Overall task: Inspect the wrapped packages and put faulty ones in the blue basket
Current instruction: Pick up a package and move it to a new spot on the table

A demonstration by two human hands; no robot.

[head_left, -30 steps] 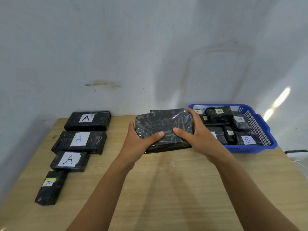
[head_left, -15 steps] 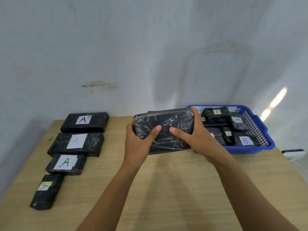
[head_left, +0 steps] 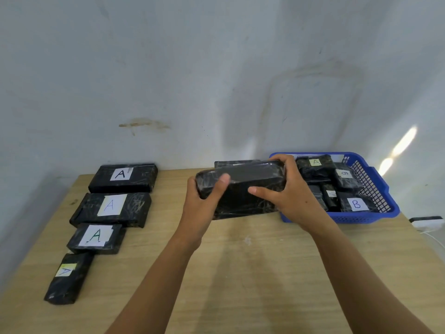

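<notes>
While both hands clasp it, the held package sits over the far middle of the table, its right end just beside the blue basket. The left hand wraps its grip round the left end, with the thumb laid on the upper face. The right hand holds the right end in a closed grip, fingers hooked over the far corner and thumb pressed on the near face. Whether the package's lower edge touches the wood cannot be told. It is a long block in black wrap under glossy, creased clear film, tilted so that a narrow long side faces up; the faces in view are plain black. Behind it another black package lies against the wall.

The table's far edge meets the wall. Along the left edge runs a row of four packages labelled A: the far one, the second, the third and the nearest, a slimmer one lying askew close to the edge. The basket stands at the far right, near the right edge, and holds several black packages, among them one marked A and one marked B. Just past the basket a white device with a cable lies at that edge. Open wood spreads between the row and the forearms, between the forearms, and across the near right.
</notes>
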